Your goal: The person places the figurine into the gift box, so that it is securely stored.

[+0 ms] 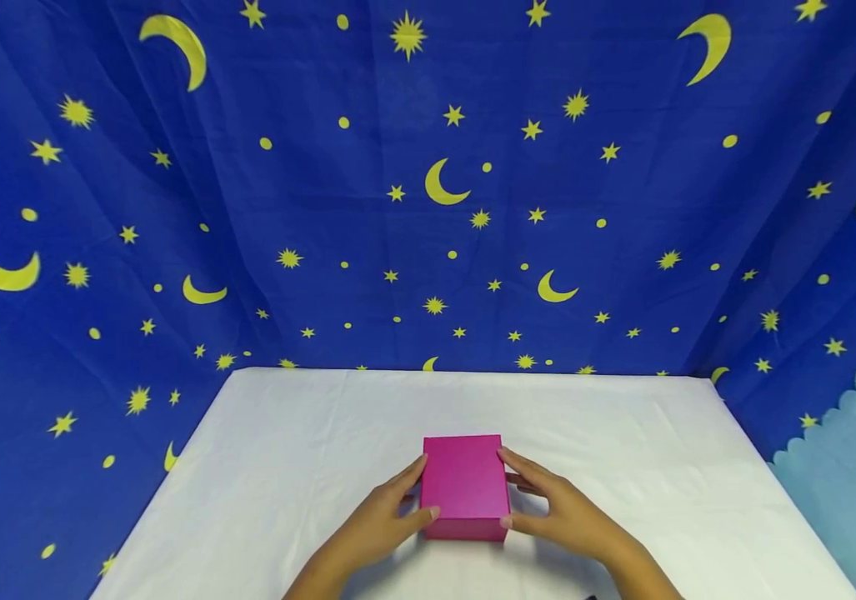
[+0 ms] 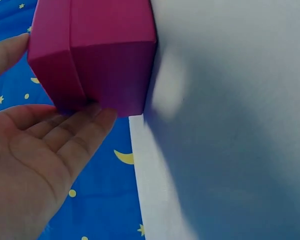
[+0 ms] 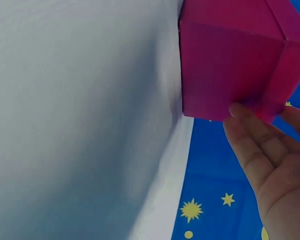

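A bright pink square box [image 1: 465, 479] with a lid on sits on the white-covered table, near the middle of its front part. My left hand [image 1: 378, 521] holds its left side, thumb at the near left corner and fingertips along the side toward the back. On the opposite side my right hand [image 1: 570, 512] holds it in the same way, thumb at the near right corner. The left wrist view shows fingertips against the box wall [image 2: 112, 75] below the lid seam. Fingertips also touch the wall [image 3: 225, 70] in the right wrist view. What the box contains is hidden.
The white tablecloth [image 1: 307, 450] spreads around the box. A blue curtain [image 1: 367, 208] with yellow moons and stars hangs behind and at both sides. A light blue cloth [image 1: 848, 467] with white lettering hangs at the right. A small dark thing [image 1: 590, 597] shows at the bottom edge.
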Demonstrator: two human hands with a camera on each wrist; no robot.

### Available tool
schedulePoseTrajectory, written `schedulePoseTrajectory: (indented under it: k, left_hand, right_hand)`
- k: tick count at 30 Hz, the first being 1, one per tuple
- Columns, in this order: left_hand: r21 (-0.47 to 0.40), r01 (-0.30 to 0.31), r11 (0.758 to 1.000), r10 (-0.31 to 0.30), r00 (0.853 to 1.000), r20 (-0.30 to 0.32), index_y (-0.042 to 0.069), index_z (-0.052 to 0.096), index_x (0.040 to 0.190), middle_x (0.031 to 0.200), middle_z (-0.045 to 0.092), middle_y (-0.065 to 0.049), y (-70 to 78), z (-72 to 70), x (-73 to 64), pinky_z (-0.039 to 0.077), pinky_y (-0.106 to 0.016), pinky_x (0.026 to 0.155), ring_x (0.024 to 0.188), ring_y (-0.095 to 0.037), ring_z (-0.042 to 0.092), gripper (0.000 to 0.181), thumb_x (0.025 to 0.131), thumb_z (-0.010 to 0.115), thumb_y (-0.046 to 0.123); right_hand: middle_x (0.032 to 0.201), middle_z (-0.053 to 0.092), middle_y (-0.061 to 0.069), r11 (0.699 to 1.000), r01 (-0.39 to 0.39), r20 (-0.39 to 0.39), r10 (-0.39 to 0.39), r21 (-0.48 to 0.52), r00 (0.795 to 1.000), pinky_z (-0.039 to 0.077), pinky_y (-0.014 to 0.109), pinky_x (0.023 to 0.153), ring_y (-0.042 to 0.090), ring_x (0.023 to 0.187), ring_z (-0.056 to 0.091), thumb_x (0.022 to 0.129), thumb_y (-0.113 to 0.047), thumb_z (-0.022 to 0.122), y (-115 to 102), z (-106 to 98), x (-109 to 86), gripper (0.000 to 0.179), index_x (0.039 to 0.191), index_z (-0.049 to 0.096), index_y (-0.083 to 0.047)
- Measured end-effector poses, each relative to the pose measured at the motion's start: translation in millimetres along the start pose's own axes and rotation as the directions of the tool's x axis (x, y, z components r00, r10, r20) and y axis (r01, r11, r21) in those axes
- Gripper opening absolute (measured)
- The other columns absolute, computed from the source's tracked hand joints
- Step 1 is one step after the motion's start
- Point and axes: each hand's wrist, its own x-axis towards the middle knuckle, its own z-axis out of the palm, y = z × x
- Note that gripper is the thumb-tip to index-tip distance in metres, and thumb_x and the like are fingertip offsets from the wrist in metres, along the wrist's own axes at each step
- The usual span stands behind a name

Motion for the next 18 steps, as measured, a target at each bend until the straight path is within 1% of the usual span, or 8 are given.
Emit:
schedulePoseTrajectory:
  k: [3,6,12,14,18]
  left_hand:
    - [0.003,-0.008,1.000,0.008,1.000,0.000,0.015,0.023,0.162,0.166,0.030,-0.008,-1.3,0.8,0.8,0.040,-0.054,0.115,0.137,-0.032,0.054,0.084,0.097,0.061,0.052]
    - [0.000,-0.011,1.000,0.011,1.000,0.000,0.016,0.024,0.162,0.167,0.029,-0.006,-2.2,1.9,2.0,0.041,-0.053,0.114,0.134,-0.030,0.057,0.084,0.097,0.063,0.051]
    - [0.014,-0.014,1.000,0.014,1.000,0.008,0.015,0.026,0.161,0.168,0.028,-0.002,-4.7,4.8,4.4,0.041,-0.051,0.115,0.135,-0.028,0.056,0.084,0.096,0.063,0.052]
    - [0.026,-0.023,0.999,0.023,1.000,0.007,0.014,0.027,0.161,0.168,0.028,-0.002,-5.5,5.4,5.1,0.041,-0.050,0.115,0.137,-0.028,0.054,0.083,0.096,0.063,0.052]
    - [0.048,-0.033,0.998,0.033,0.999,0.008,0.014,0.029,0.160,0.168,0.028,-0.003,-6.8,6.0,6.3,0.040,-0.049,0.116,0.145,-0.029,0.044,0.082,0.096,0.064,0.050]
  right_hand:
    - [0.162,0.040,0.002,1.000,-0.002,0.013,0.002,-0.002,1.000,0.049,0.035,0.109,0.028,0.134,0.058,0.086,-0.054,0.074,1.2,-0.7,0.1,0.088,0.159,0.031,-0.031]
    - [0.161,0.042,0.003,1.000,-0.013,0.027,0.013,0.004,1.000,0.048,0.037,0.110,0.028,0.133,0.058,0.086,-0.053,0.075,1.9,-0.7,-0.2,0.088,0.159,0.033,-0.028]
    - [0.160,0.043,0.004,1.000,-0.027,0.038,0.027,-0.006,0.999,0.047,0.042,0.110,0.029,0.132,0.059,0.085,-0.055,0.076,4.2,0.3,-1.3,0.090,0.159,0.033,-0.027]
    - [0.160,0.043,0.004,1.000,-0.023,0.036,0.023,-0.014,0.999,0.048,0.042,0.110,0.029,0.131,0.060,0.084,-0.055,0.076,5.4,0.6,-1.2,0.091,0.159,0.033,-0.027]
    - [0.160,0.044,0.004,1.000,-0.017,0.032,0.017,-0.023,0.999,0.049,0.042,0.109,0.029,0.130,0.061,0.083,-0.056,0.076,7.2,1.4,-0.6,0.092,0.159,0.033,-0.027]
